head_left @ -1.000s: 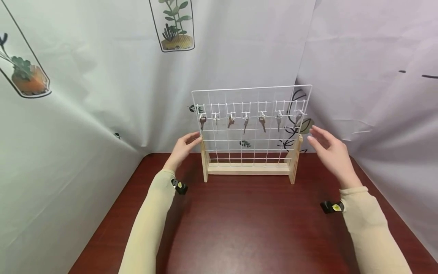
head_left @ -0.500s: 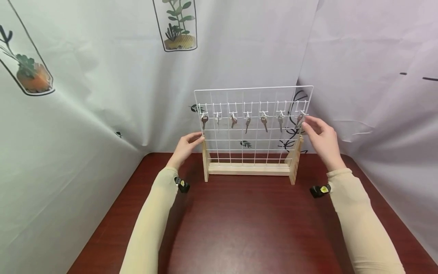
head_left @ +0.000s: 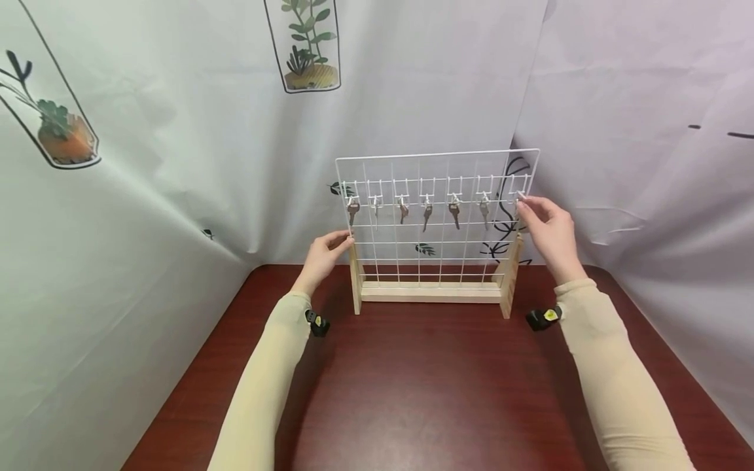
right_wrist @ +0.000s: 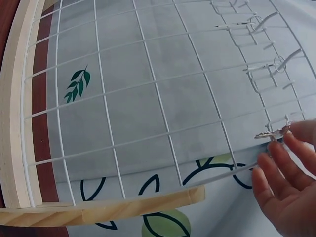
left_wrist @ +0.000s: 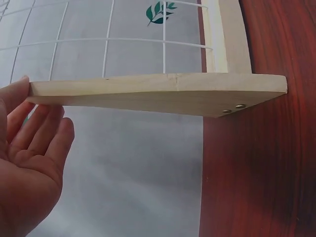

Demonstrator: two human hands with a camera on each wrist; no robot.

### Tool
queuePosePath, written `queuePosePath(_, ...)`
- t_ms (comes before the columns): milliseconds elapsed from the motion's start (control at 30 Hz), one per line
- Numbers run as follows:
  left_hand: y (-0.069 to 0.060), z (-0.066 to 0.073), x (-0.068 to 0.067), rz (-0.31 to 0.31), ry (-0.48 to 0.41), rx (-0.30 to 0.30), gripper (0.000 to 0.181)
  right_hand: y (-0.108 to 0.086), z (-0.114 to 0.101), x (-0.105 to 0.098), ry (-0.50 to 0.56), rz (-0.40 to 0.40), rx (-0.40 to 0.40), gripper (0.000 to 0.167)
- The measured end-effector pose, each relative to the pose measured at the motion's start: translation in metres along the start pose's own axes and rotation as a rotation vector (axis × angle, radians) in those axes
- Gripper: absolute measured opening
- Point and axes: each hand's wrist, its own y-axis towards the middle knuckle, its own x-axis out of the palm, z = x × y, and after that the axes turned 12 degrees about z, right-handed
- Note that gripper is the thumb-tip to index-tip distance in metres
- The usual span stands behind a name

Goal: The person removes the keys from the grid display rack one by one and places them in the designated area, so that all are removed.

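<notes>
No readable words, brands or numbers in my views. Yellow label (head_left: 319,321) on my black left-wrist camera (head_left: 320,328), in front of wire rack (head_left: 419,243), toward its left end; second yellow label (head_left: 550,315) on my right-wrist camera (head_left: 535,320), toward rack's right end. Marks on both too small to read.

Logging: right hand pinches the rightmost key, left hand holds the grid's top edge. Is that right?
Not quite: the left hand holds the top of the left wooden upright, not that edge, as the left wrist view shows. The right hand does pinch the rightmost key.
</notes>
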Motion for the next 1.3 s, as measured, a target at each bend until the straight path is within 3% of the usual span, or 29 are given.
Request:
queuePosePath(500, -0.002, -0.004, 0.0, -0.044, -0.049, -0.021, 0.043, 0.006, -0.002, 0.0, 0.072, 0.03, 0.027, 0.045)
queuePosePath(600, -0.003, 0.002, -0.001, -0.06, -0.064, -0.032, 0.044, 0.006, -0.003, -0.001, 0.077, 0.033, 0.023, 0.045)
queuePosePath(1100, 0.001, -0.001, -0.002, -0.047, 0.007, 0.009, 0.042, 0.006, -0.007, -0.014, 0.14, 0.018, 0.026, 0.036)
queuePosePath(1300, 0.002, -0.002, -0.005, -0.046, 0.007, 0.015, 0.044, 0.004, -0.013, -0.019, 0.233, -0.027, 0.031, 0.03)
